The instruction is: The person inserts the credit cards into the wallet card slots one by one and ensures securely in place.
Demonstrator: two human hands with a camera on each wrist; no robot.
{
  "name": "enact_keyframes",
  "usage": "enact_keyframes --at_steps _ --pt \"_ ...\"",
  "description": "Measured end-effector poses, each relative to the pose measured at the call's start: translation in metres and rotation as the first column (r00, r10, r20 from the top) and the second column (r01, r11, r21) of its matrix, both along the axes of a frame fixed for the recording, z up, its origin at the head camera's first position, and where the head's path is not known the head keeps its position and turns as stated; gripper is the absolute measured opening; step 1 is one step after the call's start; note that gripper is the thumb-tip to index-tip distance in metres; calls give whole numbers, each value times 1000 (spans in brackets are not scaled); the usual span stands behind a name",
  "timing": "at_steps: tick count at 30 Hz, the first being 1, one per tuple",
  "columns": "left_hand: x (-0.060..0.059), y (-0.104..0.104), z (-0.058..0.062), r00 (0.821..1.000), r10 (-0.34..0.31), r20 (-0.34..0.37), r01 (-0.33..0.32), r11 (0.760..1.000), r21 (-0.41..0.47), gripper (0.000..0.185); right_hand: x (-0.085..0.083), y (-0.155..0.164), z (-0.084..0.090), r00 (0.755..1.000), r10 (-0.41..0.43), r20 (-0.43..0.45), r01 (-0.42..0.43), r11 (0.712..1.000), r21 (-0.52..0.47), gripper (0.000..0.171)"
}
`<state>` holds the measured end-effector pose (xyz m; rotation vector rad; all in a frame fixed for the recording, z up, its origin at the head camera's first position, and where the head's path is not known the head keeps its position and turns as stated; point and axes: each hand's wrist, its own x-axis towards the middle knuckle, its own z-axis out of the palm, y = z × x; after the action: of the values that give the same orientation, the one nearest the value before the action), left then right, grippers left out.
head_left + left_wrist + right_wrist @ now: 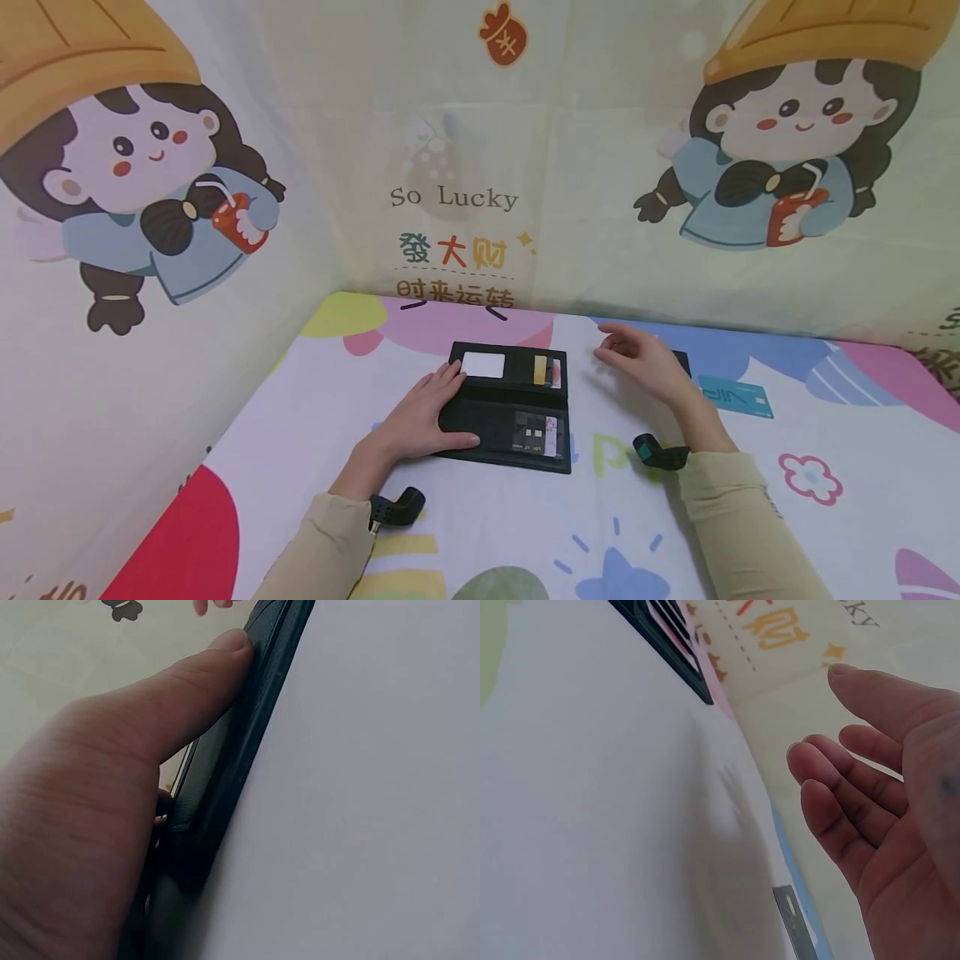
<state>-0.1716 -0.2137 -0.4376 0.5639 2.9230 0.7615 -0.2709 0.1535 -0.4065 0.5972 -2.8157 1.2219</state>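
Wallet: a black wallet (512,408) lies spread open near the middle of the counter (480,533), its long fold running from 9 to 3 o'clock.
Wallet edges: the far edge faces the back wall at 12 o'clock; the near edge faces the person at 6 o'clock; the right edge at 3 o'clock is bare.
Left hand: the left hand (423,417) lies flat on the wallet's 9 o'clock end, fingers (450,379) straight and pressing down, thumb along the near edge; the left wrist view shows the thumb against the wallet's rim (247,742). It grips nothing.
Right hand: the right hand (645,362) hovers at 3 o'clock of the wallet, apart from it, fingers (840,795) loosely spread and relaxed, holding nothing.
Cards in wallet: a white card (483,364) sits in the far left slot, a yellow card (540,370) in the far right slots, and a patterned card (538,433) in the near right window.
Open room: bare cloth lies between the wallet's right edge and the right hand, and at 6 o'clock between the two sleeves.
Around: a teal card (738,397) lies flat at 3 o'clock, beyond the right hand; a dark object shows partly behind that hand, and I cannot tell what it is.
Limits: printed cloth walls (525,167) close the counter at 12 and 9 o'clock.
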Motion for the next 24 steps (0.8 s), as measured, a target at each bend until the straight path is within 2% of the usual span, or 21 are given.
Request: enact_keyframes --at_steps 14,24 --pt "-1 2 -1 1000 2 5 -2 1000 9 105 3 36 7 1000 5 -29 -7 997 -80 51" --pt "-1 1 -1 1000 4 8 -4 1000 -7 106 2 61 6 997 -76 0 76 997 -25 57"
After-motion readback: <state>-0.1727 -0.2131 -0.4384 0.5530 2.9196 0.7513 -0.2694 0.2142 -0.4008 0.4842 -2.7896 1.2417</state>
